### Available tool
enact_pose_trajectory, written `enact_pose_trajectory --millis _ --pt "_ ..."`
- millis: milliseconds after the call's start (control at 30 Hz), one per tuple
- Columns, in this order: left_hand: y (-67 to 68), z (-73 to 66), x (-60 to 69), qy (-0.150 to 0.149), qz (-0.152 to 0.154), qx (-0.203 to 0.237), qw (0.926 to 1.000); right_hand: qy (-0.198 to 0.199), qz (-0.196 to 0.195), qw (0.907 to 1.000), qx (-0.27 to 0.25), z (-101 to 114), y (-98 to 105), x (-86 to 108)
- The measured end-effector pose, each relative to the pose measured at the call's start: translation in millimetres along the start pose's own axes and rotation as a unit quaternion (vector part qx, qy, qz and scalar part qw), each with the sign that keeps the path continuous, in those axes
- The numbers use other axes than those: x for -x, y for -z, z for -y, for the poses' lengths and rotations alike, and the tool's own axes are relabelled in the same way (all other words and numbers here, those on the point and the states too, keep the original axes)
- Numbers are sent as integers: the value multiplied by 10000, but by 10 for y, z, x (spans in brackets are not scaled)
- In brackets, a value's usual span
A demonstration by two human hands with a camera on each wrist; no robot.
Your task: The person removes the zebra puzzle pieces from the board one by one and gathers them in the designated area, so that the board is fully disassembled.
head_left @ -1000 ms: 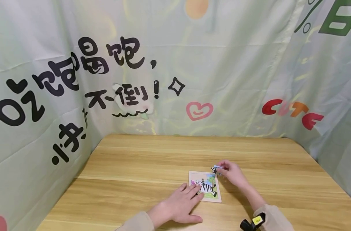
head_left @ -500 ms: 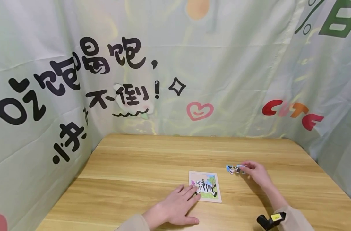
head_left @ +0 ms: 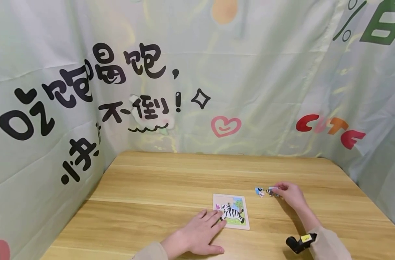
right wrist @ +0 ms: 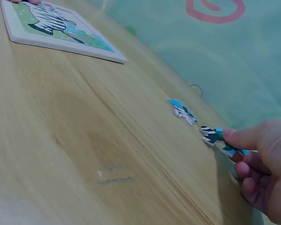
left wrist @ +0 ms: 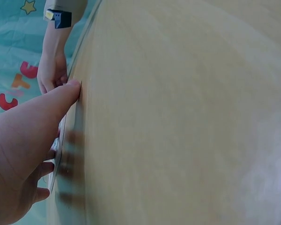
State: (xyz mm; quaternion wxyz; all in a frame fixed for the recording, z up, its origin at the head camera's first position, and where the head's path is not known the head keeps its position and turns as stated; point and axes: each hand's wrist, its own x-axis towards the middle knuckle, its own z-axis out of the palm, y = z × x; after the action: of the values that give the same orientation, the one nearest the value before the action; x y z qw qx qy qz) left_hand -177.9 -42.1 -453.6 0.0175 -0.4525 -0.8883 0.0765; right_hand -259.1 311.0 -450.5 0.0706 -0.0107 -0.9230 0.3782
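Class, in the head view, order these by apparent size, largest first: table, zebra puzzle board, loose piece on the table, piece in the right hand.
1. Table
2. Zebra puzzle board
3. Loose piece and held piece, unranked: they look alike, and the right hand partly covers the held one.

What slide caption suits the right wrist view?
Right hand pinches black-striped blue jigsaw piece; blue-edged jigsaw piece and white-framed zebra puzzle lie on wooden table.

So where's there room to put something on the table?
The table is bare left of the board and left hand, from the board back to the curtain, and right of the right hand. It's crowded at the board, the loose piece and the right hand's held piece.
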Motion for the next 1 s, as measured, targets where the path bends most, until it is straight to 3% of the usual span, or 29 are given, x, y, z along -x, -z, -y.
enact_pose_trajectory --millis 233,533,833,1000 --pt "-2 -7 4 -10 -31 -30 10000 172 -117 9976 656 -9 -35 -12" --pt "7 -5 3 7 -54 -86 9999 193 -153 9956 901 -12 -73 -13" --pt "15 -13 -8 13 -30 -75 10000 367 -329 9977 475 -32 -32 33" --pt "19 -10 -6 40 -16 -54 10000 322 -191 9992 121 53 -23 86"
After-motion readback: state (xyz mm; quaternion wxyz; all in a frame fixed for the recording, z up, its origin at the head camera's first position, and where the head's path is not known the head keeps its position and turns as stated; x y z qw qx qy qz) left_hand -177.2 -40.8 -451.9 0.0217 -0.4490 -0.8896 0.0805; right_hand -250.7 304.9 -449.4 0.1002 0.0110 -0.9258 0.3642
